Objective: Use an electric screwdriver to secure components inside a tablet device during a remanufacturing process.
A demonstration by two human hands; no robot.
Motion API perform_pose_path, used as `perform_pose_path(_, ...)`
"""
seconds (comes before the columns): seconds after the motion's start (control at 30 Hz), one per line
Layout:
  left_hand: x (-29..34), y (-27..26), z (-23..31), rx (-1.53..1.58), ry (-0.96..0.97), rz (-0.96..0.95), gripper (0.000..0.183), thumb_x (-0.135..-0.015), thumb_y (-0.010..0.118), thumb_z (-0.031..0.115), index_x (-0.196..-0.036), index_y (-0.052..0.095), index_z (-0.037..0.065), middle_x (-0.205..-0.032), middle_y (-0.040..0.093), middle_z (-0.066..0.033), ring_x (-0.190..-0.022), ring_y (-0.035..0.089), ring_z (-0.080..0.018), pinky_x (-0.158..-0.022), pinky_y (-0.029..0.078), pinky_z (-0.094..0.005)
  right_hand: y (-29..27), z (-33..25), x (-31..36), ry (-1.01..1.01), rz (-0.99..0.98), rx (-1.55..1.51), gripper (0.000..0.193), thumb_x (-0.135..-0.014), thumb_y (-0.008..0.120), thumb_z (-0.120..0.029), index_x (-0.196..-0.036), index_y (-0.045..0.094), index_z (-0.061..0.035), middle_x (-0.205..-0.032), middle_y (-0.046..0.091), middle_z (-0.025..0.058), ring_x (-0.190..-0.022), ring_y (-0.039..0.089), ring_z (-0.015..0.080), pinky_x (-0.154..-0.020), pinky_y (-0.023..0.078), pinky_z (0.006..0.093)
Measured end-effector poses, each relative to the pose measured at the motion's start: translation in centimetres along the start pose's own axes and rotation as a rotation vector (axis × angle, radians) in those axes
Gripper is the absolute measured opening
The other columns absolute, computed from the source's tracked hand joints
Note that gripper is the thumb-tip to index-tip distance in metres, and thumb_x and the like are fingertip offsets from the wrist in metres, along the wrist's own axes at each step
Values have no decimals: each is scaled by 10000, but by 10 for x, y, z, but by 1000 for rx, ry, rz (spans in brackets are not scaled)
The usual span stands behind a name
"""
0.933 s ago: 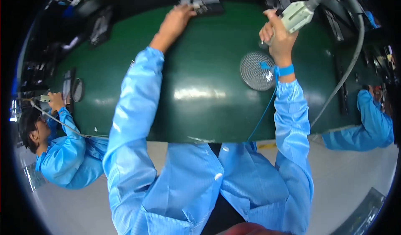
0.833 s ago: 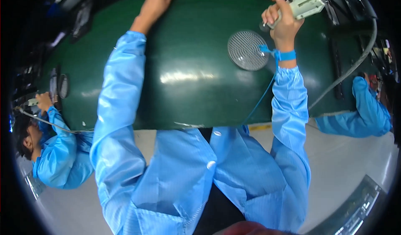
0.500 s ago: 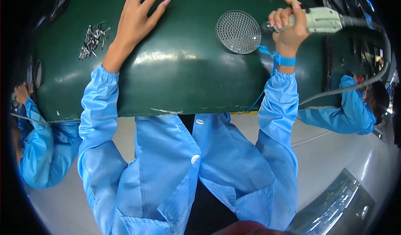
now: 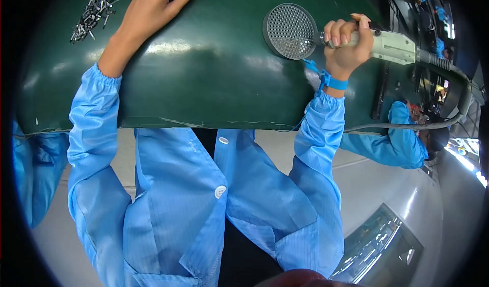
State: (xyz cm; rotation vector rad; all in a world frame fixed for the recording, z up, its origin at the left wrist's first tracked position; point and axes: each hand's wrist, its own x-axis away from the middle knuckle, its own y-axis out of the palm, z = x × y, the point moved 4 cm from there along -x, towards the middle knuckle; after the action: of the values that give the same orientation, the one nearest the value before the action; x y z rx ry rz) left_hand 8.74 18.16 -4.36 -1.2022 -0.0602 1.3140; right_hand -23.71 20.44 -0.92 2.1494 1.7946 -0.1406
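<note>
My right hand (image 4: 346, 42) is closed around a pale grey electric screwdriver (image 4: 392, 46), held level over the green table mat (image 4: 204, 78). A hose runs from the tool's rear off to the right. Just left of the hand lies a round grey perforated disc (image 4: 290, 30) on the mat. My left hand (image 4: 153, 6) rests flat on the mat with its fingers spread, holding nothing. A pile of small dark screws (image 4: 92, 14) lies to its left. A blue strap (image 4: 333, 80) circles my right wrist.
A person in a blue coat (image 4: 392, 141) works at the right beside a dark rail (image 4: 381, 96) on the table. Another blue sleeve (image 4: 30, 180) shows at the left edge. The table's front edge (image 4: 204, 124) runs across my body.
The view has tilted down and closer. My left hand has drawn back from the far edge onto the mat near the screws. My right hand keeps hold of the screwdriver, turned level.
</note>
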Motion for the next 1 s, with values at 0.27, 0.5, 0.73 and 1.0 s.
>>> perform_pose_path(0.27, -5, 1, 6, 29, -80, -71, 236, -873, 694, 131, -1082, 655, 27, -1254, 536, -184, -1047, 604, -340, -872, 510, -408, 5, 8, 3, 11, -62, -19, 292, -966, 471, -288, -952, 543, -5, -517, 318, 4, -420, 349, 141, -454, 350, 331)
perform_pose_path(0.5, -7, 1, 5, 44, -115, -90, 239, -878, 688, 126, -1094, 655, 30, -1261, 530, -185, -1082, 589, -338, -901, 503, -406, -2, 15, 1, 19, -54, -41, 288, -979, 448, -274, -957, 552, -6, -526, 321, 4, -427, 344, 139, -456, 353, 333)
perform_pose_path(0.73, -7, 1, 4, 44, -140, -105, 246, -876, 690, 121, -1101, 656, 27, -1264, 528, -186, -1093, 585, -338, -907, 503, -404, -4, 18, -2, 21, -79, -33, 287, -980, 447, -274, -949, 557, -12, -526, 327, 6, -427, 353, 141, -460, 361, 333)
perform_pose_path(1.0, -5, 1, 7, 81, -119, -86, 248, -873, 691, 102, -1100, 656, 7, -1262, 526, -194, -1096, 582, -335, -907, 503, -398, -1, 19, 2, 10, -97, -8, 348, -994, 438, -290, -1033, 557, 34, -520, 336, 4, -429, 369, 135, -462, 379, 330)
